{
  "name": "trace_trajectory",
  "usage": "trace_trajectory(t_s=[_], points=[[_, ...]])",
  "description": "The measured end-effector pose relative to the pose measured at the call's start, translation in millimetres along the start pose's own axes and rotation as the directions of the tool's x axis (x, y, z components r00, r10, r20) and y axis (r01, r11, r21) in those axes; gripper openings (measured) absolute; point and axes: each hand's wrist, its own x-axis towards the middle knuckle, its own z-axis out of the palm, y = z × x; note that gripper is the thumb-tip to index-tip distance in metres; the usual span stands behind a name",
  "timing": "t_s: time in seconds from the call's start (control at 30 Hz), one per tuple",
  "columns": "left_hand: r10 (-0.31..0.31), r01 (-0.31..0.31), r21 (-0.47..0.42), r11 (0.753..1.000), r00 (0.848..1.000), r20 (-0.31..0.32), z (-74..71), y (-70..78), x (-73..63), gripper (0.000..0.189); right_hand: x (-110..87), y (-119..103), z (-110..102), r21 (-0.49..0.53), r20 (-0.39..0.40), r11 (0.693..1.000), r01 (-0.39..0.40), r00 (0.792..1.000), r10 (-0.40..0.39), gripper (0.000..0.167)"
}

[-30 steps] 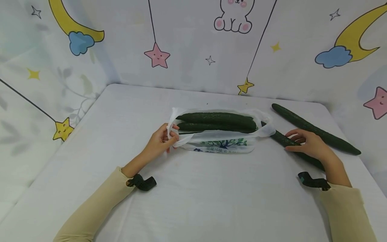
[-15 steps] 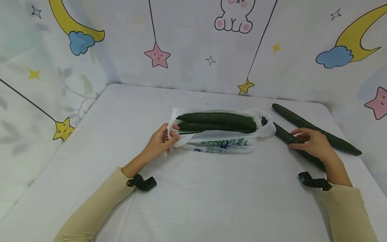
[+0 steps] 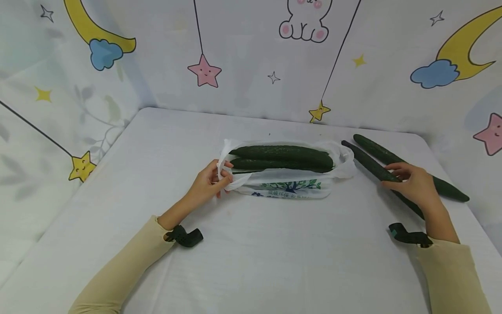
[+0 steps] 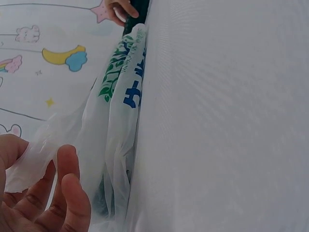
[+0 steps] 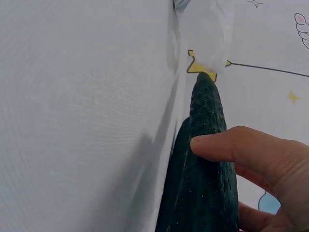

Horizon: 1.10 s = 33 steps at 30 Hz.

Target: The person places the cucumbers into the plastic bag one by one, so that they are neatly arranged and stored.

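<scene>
A white plastic bag (image 3: 255,179) with a green tree print lies at mid-table, two dark green cucumbers (image 3: 282,152) showing through its opening. My left hand (image 3: 210,181) pinches the bag's left edge; in the left wrist view a flap of plastic (image 4: 34,164) runs between the thumb and fingers. Thumb and fingers of my right hand (image 3: 413,185) grip another long cucumber (image 3: 366,161) around its middle, its far tip just right of the bag. In the right wrist view, the thumb presses the bumpy side of this cucumber (image 5: 207,193).
One more cucumber (image 3: 449,189) lies slantwise on the table behind the right hand. White cloth (image 3: 298,253) covers the table. A cartoon-print curtain (image 3: 243,43) stands along the back edge. Each wrist wears a black camera mount (image 3: 188,237).
The right hand has drawn its cucumber slightly to the right. Its tip, earlier in the bag's right end, now lies outside. The left hand and the bag's left end stay put.
</scene>
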Motion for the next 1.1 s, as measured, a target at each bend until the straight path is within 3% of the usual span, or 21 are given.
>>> trace_trajectory(t_s=[0.37,0.67,1.1], points=[[-0.005,0.005,0.005,1.000,1.000,0.000,-0.1,0.1,-1.0,0.031,-2.0,-9,-5,-0.001,-0.071,1.000,-0.011,0.997,0.011,0.044],[-0.003,0.003,0.005,1.000,1.000,0.000,-0.2,1.0,-1.6,0.031,-3.3,-25,-7,0.017,-0.075,1.000,-0.022,0.997,0.023,0.044],[-0.003,0.003,0.010,1.000,1.000,-0.010,0.4,2.9,0.0,0.030,-6.5,-50,-7,0.054,-0.121,0.997,0.048,0.992,-0.042,0.041]])
